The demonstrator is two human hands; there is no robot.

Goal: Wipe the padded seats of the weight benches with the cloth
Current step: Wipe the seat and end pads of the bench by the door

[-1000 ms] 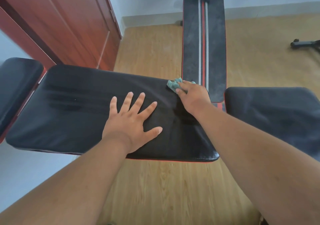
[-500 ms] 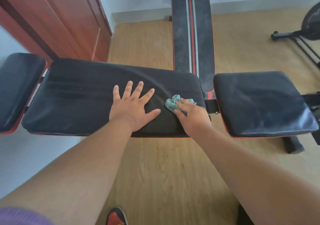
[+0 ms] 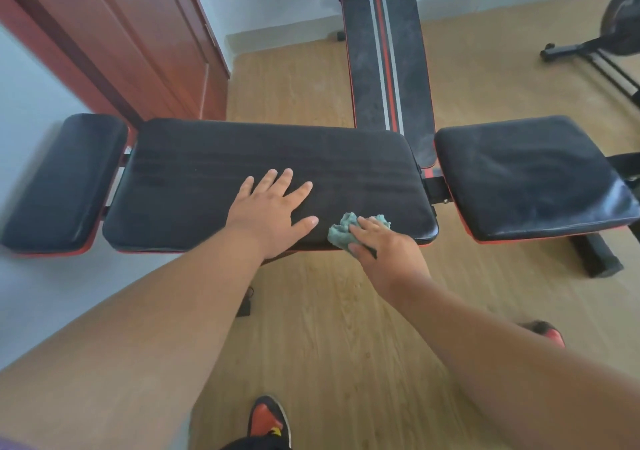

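Wiping in progress on the long middle pad [image 3: 242,158]. Right hand [image 3: 384,245] presses the crumpled green cloth [image 3: 343,233] at the pad's near right edge, fingers curled over it. Left hand [image 3: 268,212] lies flat, fingers spread, bracing the pad. Streaks suggest this pad is mostly covered. Judged outstanding: right seat pad [image 3: 530,175], left end pad [image 3: 65,179], dusty striped bench [image 3: 412,68].

The right hand [image 3: 384,245] covers the rear of the cloth [image 3: 341,233]; its fingertips are concealed. The striped bench [image 3: 388,68] is cut by the top edge and partly hidden behind the centre pad [image 3: 242,158]. The exercise machine [image 3: 609,33] exits the right edge.
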